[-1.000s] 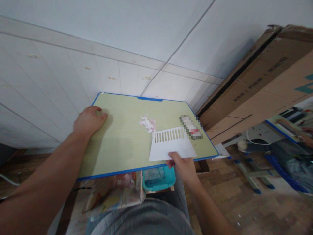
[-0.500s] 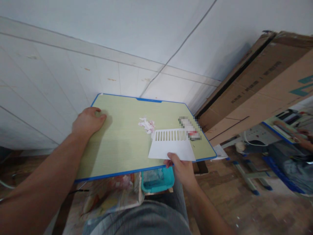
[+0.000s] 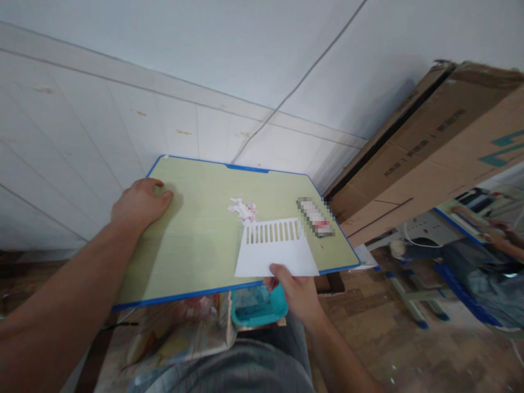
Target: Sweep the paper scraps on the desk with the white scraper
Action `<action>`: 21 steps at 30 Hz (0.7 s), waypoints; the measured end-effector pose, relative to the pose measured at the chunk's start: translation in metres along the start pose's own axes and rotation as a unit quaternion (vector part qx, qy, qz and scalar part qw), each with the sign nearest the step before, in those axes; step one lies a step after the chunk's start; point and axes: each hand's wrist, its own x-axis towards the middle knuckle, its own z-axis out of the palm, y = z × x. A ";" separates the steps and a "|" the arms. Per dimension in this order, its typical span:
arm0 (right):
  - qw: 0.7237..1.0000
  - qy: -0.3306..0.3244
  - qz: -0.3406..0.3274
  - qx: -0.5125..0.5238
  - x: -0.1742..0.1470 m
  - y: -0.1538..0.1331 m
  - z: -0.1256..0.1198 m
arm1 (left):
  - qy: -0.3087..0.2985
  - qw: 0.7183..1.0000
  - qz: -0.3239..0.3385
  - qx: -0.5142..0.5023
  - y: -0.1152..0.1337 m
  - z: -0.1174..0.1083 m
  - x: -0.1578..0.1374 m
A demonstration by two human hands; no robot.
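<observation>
A white paper sheet [image 3: 272,261] with a row of cut-out slots lies over the front right of the light green desktop [image 3: 192,240]. My right hand [image 3: 297,292] pinches its near edge, thumb on top and fingers below. At the desktop's left edge rests my left hand [image 3: 141,203]; its fingers are loosely curled, with a gap between thumb and forefinger, and nothing shows in it. Just beyond the slotted end sits a small heap of pinkish-white paper scraps [image 3: 244,209].
A blurred-out rectangular object [image 3: 316,217] lies at the desktop's right. Large flat cardboard boxes [image 3: 426,147] lean on the wall beside it. Below the front edge is a teal bin [image 3: 260,314]. Another person's hand [image 3: 497,237] shows at a desk far right.
My right hand has drawn the slotted paper slightly left and toward me, uncovering more of the blurred object. My left hand stays at the desktop's left edge. The view has shifted a little.
</observation>
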 end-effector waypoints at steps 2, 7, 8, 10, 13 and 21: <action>1.000 -0.008 0.004 0.000 0.000 0.004 0.000 | 0.005 1.000 -0.003 0.000 0.001 0.000 -0.001; 1.000 0.016 -0.002 0.011 0.002 0.012 0.003 | -0.005 1.000 0.001 0.001 0.003 -0.001 -0.006; 1.000 0.011 -0.004 0.009 0.001 0.011 0.004 | -0.004 1.000 0.004 -0.003 0.003 -0.001 -0.007; 1.000 0.011 -0.002 0.005 -0.002 0.006 0.005 | 0.000 1.000 0.016 -0.009 0.002 -0.001 -0.008; 1.000 0.022 0.002 -0.004 -0.007 -0.002 0.002 | 0.008 1.000 0.017 -0.008 0.001 0.001 -0.008; 0.999 0.007 -0.001 -0.044 -0.021 0.003 -0.003 | 0.011 1.000 0.023 -0.013 -0.001 0.005 -0.006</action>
